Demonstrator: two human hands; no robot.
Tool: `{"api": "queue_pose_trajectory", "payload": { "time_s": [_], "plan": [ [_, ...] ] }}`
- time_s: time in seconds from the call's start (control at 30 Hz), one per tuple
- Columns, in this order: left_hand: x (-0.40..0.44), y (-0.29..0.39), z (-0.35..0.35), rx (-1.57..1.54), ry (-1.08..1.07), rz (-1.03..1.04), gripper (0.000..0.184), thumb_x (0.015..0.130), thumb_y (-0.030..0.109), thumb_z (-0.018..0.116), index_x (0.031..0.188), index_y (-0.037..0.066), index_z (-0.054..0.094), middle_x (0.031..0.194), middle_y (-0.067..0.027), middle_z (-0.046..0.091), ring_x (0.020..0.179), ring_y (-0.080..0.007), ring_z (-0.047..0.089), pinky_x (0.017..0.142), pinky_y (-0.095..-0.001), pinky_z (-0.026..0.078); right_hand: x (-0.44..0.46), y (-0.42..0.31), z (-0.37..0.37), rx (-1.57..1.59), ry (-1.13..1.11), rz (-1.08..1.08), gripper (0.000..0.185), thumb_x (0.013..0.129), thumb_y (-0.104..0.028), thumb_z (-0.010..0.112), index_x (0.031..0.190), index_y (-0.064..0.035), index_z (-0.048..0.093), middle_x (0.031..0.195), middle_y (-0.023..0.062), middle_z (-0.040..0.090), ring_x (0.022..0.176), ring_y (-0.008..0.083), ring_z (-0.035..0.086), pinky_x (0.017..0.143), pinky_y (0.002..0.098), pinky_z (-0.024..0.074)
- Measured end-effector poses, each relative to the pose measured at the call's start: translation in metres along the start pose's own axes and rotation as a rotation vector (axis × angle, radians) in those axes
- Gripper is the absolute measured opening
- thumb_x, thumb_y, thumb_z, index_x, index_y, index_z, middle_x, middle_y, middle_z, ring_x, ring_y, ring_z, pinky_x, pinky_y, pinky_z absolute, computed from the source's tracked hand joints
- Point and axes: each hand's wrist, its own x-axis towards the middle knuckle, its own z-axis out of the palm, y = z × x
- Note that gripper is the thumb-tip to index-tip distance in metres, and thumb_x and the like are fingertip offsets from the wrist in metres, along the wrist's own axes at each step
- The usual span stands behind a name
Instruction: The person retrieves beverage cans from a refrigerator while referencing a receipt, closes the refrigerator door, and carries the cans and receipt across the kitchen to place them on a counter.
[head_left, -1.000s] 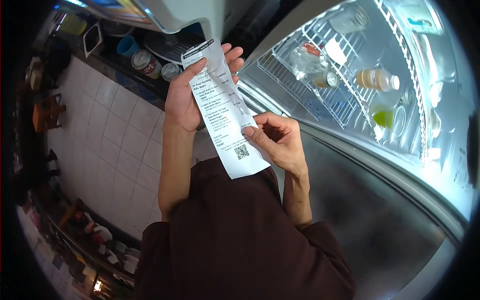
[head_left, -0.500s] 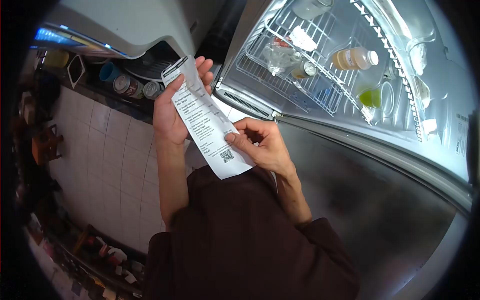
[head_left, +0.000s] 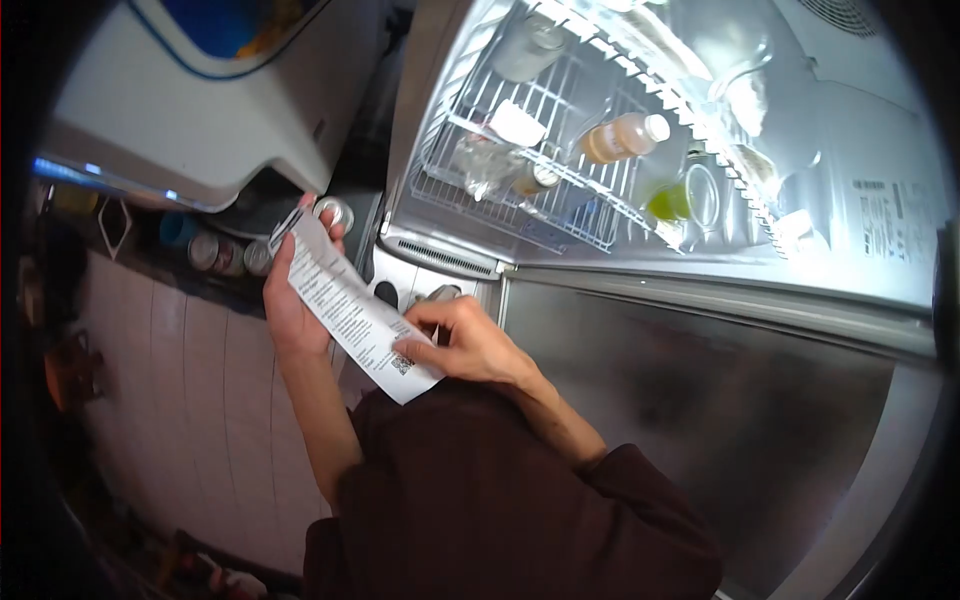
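Observation:
A long white printed receipt (head_left: 345, 310) slants across the front of the body, its QR code near the lower end. My left hand (head_left: 298, 300) holds the upper end, with the thumb on the print and the other fingers behind the paper. At the lower right edge, my right hand (head_left: 470, 342) pinches the receipt between thumb and fingers. Part of the top print is blurred.
An open lit fridge at the right has a wire shelf (head_left: 590, 215) with an orange-beige bottle (head_left: 622, 138), a can (head_left: 537, 178) and a green item (head_left: 668, 203). Cans (head_left: 215, 254) and a blue cup (head_left: 177, 229) stand at the left, beside a large white machine (head_left: 230, 110).
The view has turned, so the fridge and counter appear shifted left and the white machine shows more. Both hands, still on the receipt, appear lower and further left.

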Motion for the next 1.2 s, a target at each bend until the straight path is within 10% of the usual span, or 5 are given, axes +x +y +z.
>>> {"api": "queue_pose_trajectory", "payload": {
  "time_s": [0.17, 0.3, 0.67, 0.83, 1.2],
  "plan": [
    [-0.004, -0.002, 0.01, 0.219, 0.299, 0.081, 0.047, 0.106, 0.024, 0.051, 0.15, 0.007, 0.046, 0.102, -0.0069, 0.061, 0.094, -0.0111, 0.059, 0.083, -0.0297, 0.052, 0.006, 0.043, -0.027, -0.027, 0.207, -0.275, 0.027, 0.094, -0.029, 0.073, 0.11, -0.007, 0.075, 0.087, 0.0053, 0.076, 0.067, 0.0153, 0.067, 0.061, 0.0305, 0.0533],
    [-0.009, -0.004, 0.02, 0.295, 0.299, 0.149, 0.048, 0.101, 0.019, 0.062, 0.146, 0.007, 0.05, 0.094, -0.0047, 0.063, 0.087, -0.0124, 0.061, 0.083, -0.0307, 0.052, 0.003, 0.007, -0.09, -0.136, 0.324, 0.054, 0.027, 0.094, -0.016, 0.071, 0.118, -0.0024, 0.07, 0.091, 0.008, 0.074, 0.076, 0.0141, 0.068, 0.067, 0.0288, 0.0546],
    [-0.003, -0.003, -0.007, 0.353, 0.194, 0.075, 0.021, 0.103, 0.02, 0.06, 0.117, 0.004, 0.062, 0.111, -0.007, 0.064, 0.096, -0.0181, 0.061, 0.087, -0.0337, 0.049, 0.039, -0.041, -0.096, -0.251, 0.615, -0.514, 0.029, 0.088, -0.011, 0.056, 0.113, -0.0005, 0.066, 0.089, 0.0218, 0.066, 0.088, 0.0365, 0.065, 0.083, 0.0455, 0.0531],
    [0.013, -0.009, 0.009, 0.393, -0.012, -0.034, 0.022, 0.103, 0.017, 0.058, 0.118, 0.002, 0.06, 0.103, -0.0074, 0.065, 0.092, -0.0179, 0.06, 0.083, -0.0328, 0.05, 0.037, 0.014, -0.051, -0.361, 0.846, -0.566, 0.021, 0.086, -0.018, 0.062, 0.096, -0.0018, 0.07, 0.079, 0.0182, 0.07, 0.075, 0.0355, 0.07, 0.068, 0.0446, 0.055],
    [0.063, -0.056, 0.025, 0.455, -0.235, -0.481, 0.028, 0.1, 0.01, 0.053, 0.126, 0.001, 0.056, 0.103, -0.0081, 0.061, 0.089, -0.0212, 0.056, 0.08, -0.0349, 0.05, -0.031, 0.109, -0.012, 0.017, 1.098, -0.044, 0.02, 0.087, -0.017, 0.072, 0.1, -0.0024, 0.073, 0.09, 0.0173, 0.074, 0.081, 0.0294, 0.073, 0.071, 0.0413, 0.0564]
  ]
}}
